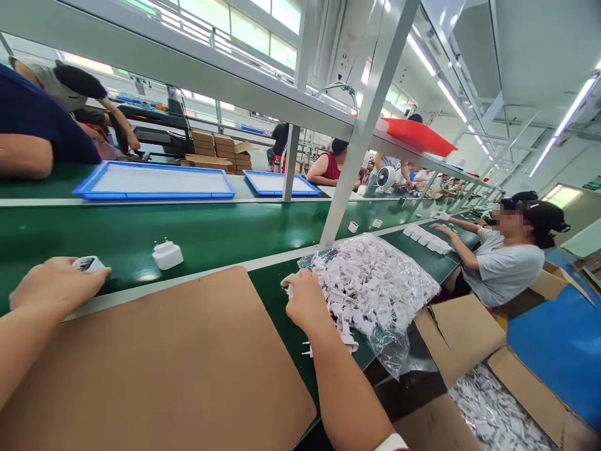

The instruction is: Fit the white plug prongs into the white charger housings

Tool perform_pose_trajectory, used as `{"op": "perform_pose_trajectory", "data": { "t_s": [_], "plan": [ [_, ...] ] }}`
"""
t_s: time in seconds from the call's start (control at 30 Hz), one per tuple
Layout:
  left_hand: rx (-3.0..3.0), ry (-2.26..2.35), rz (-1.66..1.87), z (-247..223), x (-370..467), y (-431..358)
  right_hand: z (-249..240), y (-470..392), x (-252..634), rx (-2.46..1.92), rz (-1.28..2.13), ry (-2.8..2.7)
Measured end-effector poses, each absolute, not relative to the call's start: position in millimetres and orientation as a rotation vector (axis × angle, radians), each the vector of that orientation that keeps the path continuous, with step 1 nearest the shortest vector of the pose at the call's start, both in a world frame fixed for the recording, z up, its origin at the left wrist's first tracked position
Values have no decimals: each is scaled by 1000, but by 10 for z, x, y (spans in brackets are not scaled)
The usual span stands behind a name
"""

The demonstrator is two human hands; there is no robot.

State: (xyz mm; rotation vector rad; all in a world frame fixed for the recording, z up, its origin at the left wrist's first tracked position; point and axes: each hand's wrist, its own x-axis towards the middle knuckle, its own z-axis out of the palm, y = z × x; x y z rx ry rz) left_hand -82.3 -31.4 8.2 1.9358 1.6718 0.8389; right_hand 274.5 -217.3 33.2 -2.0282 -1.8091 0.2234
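Observation:
My left hand (59,283) is closed round a white charger housing (90,264) with a dark open end, held over the green conveyor belt. To the right of it, a white charger plug (168,255) stands on the belt with its pins up. My right hand (305,300) is closed at the left edge of a clear plastic bag (394,351) heaped with white plastic parts (366,275). A small white plastic part (288,289) shows at its fingertips, mostly hidden by them. Loose white pronged parts (348,342) lie beside my right forearm.
A brown cardboard sheet (159,369) lies in front of me. Blue-rimmed trays (154,195) rest across the belt. A slanted metal post (352,169) rises behind the bag. At right are an open carton (462,332) of white parts and a co-worker (507,250) handling white pieces.

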Motion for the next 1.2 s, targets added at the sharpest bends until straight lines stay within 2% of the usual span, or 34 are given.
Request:
{"op": "perform_pose_trajectory", "data": {
  "t_s": [0.1, 0.2, 0.3, 0.43, 0.6, 0.77, 1.0, 1.1, 1.2],
  "plan": [
    [1782, 2234, 788, 238, -822, -540, 273, -2183, 2609, -1625, 691, -1717],
    [2056, 2009, 694, 347, -574, -964, 197, -2173, 2432, -1397, 1342, -1479],
    [2107, 1706, 769, 278, -278, -1410, 114, -2155, 2299, -1336, 1631, -1315],
    [2318, 1345, 751, -15, -75, -1862, 0, -2126, 2246, -1369, 1546, -1281],
    [2211, 1271, 812, -307, -108, -1990, -78, -2136, 2261, -1378, 1418, -1424],
    [1998, 1227, 848, -258, -126, -1980, -58, -2192, 2220, -1465, 1123, -1602],
    [1998, 1110, 895, -222, -114, -1987, 16, -2258, 2157, -1497, 724, -1751],
    [2008, 1102, 893, -255, -126, -1966, 4, -2276, 2169, -1491, 789, -1851],
    [1991, 1078, 887, -268, -136, -1950, 0, -2279, 2197, -1442, 1033, -1852]
  ]
}}
